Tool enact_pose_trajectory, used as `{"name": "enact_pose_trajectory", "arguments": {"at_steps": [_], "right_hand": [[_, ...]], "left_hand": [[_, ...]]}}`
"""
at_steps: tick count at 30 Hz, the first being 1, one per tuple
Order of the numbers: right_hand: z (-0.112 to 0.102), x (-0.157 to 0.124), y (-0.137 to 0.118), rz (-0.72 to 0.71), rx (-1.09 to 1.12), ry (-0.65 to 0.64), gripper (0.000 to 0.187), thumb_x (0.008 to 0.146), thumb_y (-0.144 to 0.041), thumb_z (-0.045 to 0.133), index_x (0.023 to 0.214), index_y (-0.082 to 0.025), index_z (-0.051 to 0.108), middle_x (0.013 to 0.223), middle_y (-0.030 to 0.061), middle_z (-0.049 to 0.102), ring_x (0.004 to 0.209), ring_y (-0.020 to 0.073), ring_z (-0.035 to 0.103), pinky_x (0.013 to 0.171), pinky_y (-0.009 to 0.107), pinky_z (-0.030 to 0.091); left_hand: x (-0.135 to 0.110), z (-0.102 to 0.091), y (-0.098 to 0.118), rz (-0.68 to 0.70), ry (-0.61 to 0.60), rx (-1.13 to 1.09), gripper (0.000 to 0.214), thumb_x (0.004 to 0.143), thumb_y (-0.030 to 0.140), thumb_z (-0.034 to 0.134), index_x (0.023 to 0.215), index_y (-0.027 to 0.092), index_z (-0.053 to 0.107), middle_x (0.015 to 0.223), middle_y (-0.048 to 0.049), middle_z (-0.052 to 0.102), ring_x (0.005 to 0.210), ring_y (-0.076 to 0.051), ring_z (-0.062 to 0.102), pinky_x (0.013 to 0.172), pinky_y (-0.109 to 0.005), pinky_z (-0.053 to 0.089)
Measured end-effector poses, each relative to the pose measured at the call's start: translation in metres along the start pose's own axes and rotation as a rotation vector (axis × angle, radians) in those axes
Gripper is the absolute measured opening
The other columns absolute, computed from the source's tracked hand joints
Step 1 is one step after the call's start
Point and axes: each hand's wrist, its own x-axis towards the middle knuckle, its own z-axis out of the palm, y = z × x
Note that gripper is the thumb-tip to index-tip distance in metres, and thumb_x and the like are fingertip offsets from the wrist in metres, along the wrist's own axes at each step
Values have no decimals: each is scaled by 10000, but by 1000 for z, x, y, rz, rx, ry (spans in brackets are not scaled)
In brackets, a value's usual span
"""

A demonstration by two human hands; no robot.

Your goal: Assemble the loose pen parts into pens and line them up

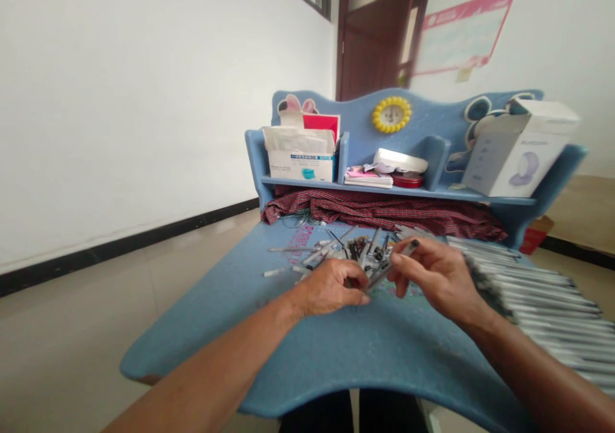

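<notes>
A slim grey pen is held between the two hands just above the blue counter, a little right of the middle of the view. Its long axis is set on a slant: the lower end is turned toward the person and to the left, the dark-tipped upper end away and to the right. The lower end is enclosed by the curled fingers of the left hand; whether that hand rests on the counter cannot be told. The upper part is pinched by the thumb and fingertips of the right hand, so both hands are closed on the same pen, near each other but apart. Just beyond them a loose pile of pen parts is spread, nearer to the left hand, while a row of grey pens is laid along the right edge, beside the right wrist. A checked cloth is bunched behind, under the shelf
</notes>
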Motion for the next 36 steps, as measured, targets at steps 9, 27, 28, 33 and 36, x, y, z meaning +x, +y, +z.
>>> {"name": "enact_pose_trajectory", "arguments": {"at_steps": [9, 27, 28, 33, 36], "right_hand": [[10, 0, -5, -138, -407, -173, 204, 857, -272, 509, 702, -148, 556, 530, -32, 503, 469, 82, 456, 464, 222, 350], [13, 7, 2, -48, -443, -162, 139, 828, -234, 491, 708, -166, 507, 493, -36, 526, 443, 93, 506, 470, 221, 366], [13, 7, 2, -50, -427, -164, 145, 828, -236, 491, 701, -167, 501, 488, -37, 525, 436, 93, 509, 462, 219, 365], [15, 6, 3, -81, -400, -182, 148, 821, -210, 489, 679, -170, 487, 496, -43, 518, 445, 86, 512, 468, 207, 384], [15, 7, 6, -65, -362, -195, 131, 830, -220, 487, 710, -168, 487, 542, -45, 523, 458, 81, 528, 468, 196, 403]], "left_hand": [[3, 14, -6, -7, -73, 90, 80, 683, 176, 610, 645, 133, 554, 602, 45, 474, 587, -85, 436, 558, -205, 330], [6, 13, -10, -47, -75, 44, 141, 683, 217, 610, 612, 133, 523, 536, 59, 417, 534, -78, 397, 526, -213, 300], [6, 13, -10, -46, -77, 51, 138, 685, 220, 610, 617, 132, 527, 539, 58, 420, 536, -79, 398, 527, -213, 302], [4, 11, -9, -50, -81, 92, 139, 680, 225, 614, 616, 134, 530, 546, 56, 433, 542, -80, 406, 530, -211, 303], [4, 11, -8, -61, -79, 88, 142, 680, 240, 619, 628, 136, 537, 550, 54, 445, 542, -82, 411, 533, -211, 308]]}}
